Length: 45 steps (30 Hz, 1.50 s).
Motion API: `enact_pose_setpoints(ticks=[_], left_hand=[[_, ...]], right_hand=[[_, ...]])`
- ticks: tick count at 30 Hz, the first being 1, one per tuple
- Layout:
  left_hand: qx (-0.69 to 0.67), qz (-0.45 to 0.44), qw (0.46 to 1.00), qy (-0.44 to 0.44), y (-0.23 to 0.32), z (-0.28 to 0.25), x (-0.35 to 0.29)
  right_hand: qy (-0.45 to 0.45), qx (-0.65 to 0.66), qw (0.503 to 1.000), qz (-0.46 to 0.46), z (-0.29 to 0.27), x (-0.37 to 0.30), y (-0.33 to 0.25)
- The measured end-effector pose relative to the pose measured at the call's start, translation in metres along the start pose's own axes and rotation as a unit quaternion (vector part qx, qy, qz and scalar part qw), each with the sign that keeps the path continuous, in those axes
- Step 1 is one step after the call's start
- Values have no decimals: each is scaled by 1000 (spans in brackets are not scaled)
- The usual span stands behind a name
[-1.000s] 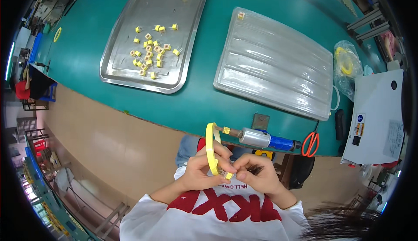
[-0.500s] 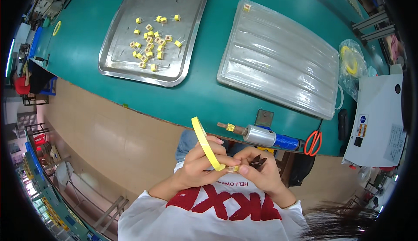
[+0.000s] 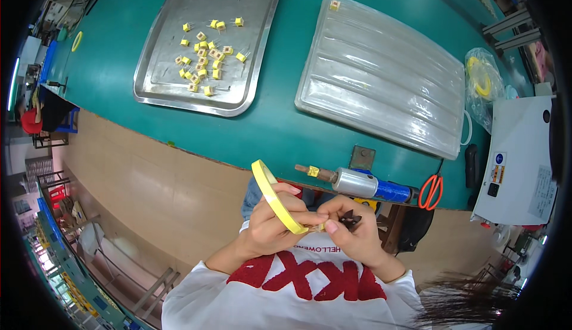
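My left hand point(image 3: 271, 218) is closed around a roll of yellow tape point(image 3: 273, 202), which stands on edge between the fingers. A small yellow-wrapped coil point(image 3: 320, 227) with thin wire pins sits where both sets of fingertips meet, just at the lower end of the roll. My right hand point(image 3: 357, 237) pinches the coil between thumb and finger. Tucked in that same hand is a dark tool with two pointed tips point(image 3: 350, 219); its other end is hidden by the palm. Both hands are in front of the white shirt, below the table edge.
A metal tray point(image 3: 156, 89) holds several yellow coils. To its right lies a clear ribbed plastic tray point(image 3: 381, 80) with one coil at its far corner. A silver-and-blue spindle tool point(image 3: 372, 186) carries a yellow piece. Red-handled scissors point(image 3: 430, 193) and a white machine box point(image 3: 519, 157) are at the right.
The yellow tape roll has tilted left and turned to show more of its ring, its lower end settling by the coil. My hands stay together, with small finger shifts; the view moves slightly.
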<state>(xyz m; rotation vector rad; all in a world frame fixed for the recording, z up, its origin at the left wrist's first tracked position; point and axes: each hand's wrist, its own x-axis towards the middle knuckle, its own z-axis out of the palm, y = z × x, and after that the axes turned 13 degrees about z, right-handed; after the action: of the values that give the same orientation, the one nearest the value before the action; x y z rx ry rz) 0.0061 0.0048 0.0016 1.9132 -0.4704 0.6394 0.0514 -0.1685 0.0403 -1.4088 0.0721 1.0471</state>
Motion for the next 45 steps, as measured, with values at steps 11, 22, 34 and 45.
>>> enact_pose_setpoints(ticks=[11, 22, 34, 45], left_hand=[[-237, -152, 959, 35, -2, -6, -5], [-112, -113, 987, -3, 1, -14, 2], [-30, -91, 995, -22, 2, -15, 5], [10, -66, 996, -55, 3, -20, 2]], right_hand=[[-68, 19, 995, -72, -5, 8, 14], [-51, 2, 991, -123, -2, 17, 21], [-29, -38, 998, -42, -5, 12, 6], [-2, -58, 998, -25, 4, 10, -4]])
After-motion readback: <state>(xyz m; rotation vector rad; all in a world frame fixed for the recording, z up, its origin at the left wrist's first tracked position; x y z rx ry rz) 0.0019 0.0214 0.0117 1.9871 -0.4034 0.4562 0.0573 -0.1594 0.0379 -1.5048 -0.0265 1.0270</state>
